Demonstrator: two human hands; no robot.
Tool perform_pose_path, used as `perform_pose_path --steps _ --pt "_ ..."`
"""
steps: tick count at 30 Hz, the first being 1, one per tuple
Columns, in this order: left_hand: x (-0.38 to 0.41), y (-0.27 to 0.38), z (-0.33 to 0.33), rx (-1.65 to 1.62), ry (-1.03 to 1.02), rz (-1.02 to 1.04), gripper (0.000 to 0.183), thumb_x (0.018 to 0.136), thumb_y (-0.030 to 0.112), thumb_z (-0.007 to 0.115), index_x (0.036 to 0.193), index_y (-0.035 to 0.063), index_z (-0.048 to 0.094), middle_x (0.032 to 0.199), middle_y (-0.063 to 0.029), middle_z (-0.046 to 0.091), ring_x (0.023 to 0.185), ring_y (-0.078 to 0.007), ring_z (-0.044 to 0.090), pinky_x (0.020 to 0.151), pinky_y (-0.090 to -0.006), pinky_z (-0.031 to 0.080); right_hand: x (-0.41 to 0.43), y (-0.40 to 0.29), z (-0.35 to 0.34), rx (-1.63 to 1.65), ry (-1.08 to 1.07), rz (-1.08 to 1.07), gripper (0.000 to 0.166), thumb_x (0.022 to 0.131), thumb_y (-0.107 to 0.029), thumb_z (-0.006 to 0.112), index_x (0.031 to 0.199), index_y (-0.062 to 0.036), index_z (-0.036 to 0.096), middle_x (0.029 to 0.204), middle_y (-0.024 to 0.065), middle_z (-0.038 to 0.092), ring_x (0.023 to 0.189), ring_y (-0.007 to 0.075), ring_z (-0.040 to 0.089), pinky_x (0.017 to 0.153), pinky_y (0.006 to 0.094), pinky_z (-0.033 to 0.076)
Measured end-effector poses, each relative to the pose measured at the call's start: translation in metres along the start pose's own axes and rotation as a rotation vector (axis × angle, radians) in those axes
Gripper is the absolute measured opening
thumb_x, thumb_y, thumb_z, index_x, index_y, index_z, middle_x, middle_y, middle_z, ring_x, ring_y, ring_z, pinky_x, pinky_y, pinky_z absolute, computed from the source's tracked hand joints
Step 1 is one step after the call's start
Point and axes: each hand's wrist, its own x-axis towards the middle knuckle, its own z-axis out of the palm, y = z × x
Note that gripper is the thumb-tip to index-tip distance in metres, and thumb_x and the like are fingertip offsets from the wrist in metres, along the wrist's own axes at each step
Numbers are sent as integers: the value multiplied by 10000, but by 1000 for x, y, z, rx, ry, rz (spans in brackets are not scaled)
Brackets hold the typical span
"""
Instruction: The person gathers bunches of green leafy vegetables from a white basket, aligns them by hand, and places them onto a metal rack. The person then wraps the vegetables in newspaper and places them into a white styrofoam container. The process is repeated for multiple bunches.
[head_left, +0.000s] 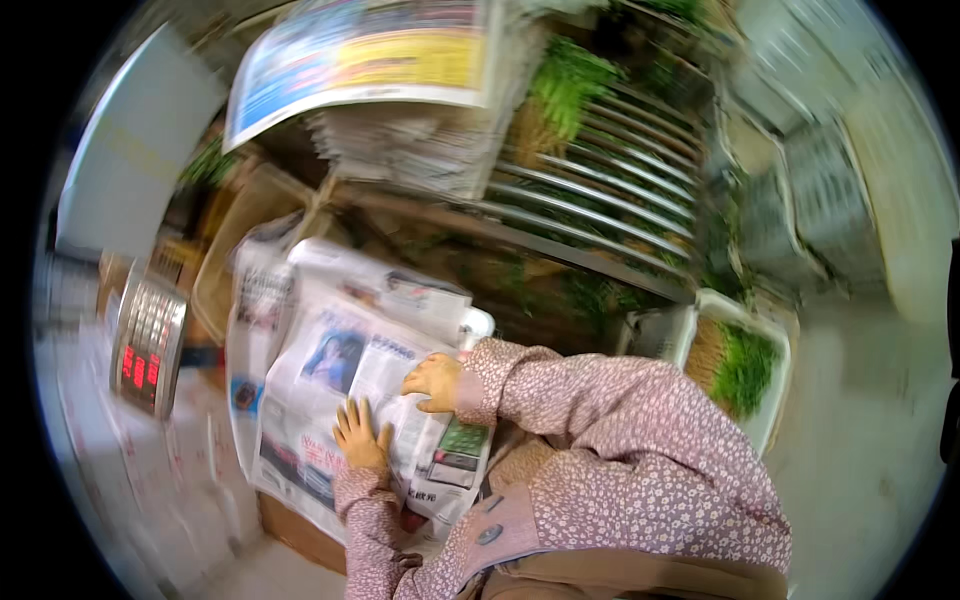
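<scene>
Printed newspaper sheets (300, 405) lie spread in front of me, their edges overlapping, and cover most of whatever is beneath. Brown cardboard (304, 536) shows below their near edge. My left hand (362, 441) rests on the paper, palm down with its fingers spread. Close by on the right, my right hand (435, 382) lies on the same sheets, thumb apart from the slightly bent fingers. Neither hand grips anything that I can see. A small white rounded object (478, 324), too blurred to identify, sits at the paper's edge beyond my right wrist.
Beyond stands a metal-barred rack (600, 199) with bundled leafy greens (566, 82) on it. Beside it is a newspaper stack (412, 146). A scale with a lit red display (150, 345) stands left. At right, a white crate (780, 375) holds more rooted greens (746, 371).
</scene>
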Motion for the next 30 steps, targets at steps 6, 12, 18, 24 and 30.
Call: perform_pose_path --steps 6,12,18,24,30 --pt "4 2 28 73 -429 -48 848 820 440 618 1494 125 213 1539 -169 208 1412 -391 159 1120 -541 149 -238 23 -85 452 743 549 252 873 -221 620 1102 -127 668 1029 86 680 951 222 650 833 317 519" --pt "91 147 -82 -122 10 324 353 898 135 581 1235 28 573 1113 -228 621 1018 -383 587 891 -409 462 -568 56 86 1278 1889 968 188 912 -46 558 1071 -16 655 1036 110 669 852 188 642 792 300 545" --pt "72 495 -66 -601 -456 921 308 924 25 553 1229 -10 584 1227 -132 608 1107 -200 589 964 -315 459 -652 65 159 1749 2186 1072 430 841 -153 699 1214 19 571 1017 137 670 830 214 669 681 335 564" --pt "-58 690 142 -104 -1435 779 427 945 323 554 1292 74 542 1276 -119 576 1140 -225 559 984 -364 441 -655 97 192 1212 2427 994 540 856 -194 691 1329 -35 485 1290 183 535 1092 293 582 919 381 491" --pt "-129 694 327 182 -1477 597 485 988 327 471 1375 37 426 1298 -181 541 1127 -278 570 958 -393 469 -719 65 125 362 1314 1977 962 720 -456 772 1466 -127 261 1515 157 252 1370 346 286 1110 463 287"
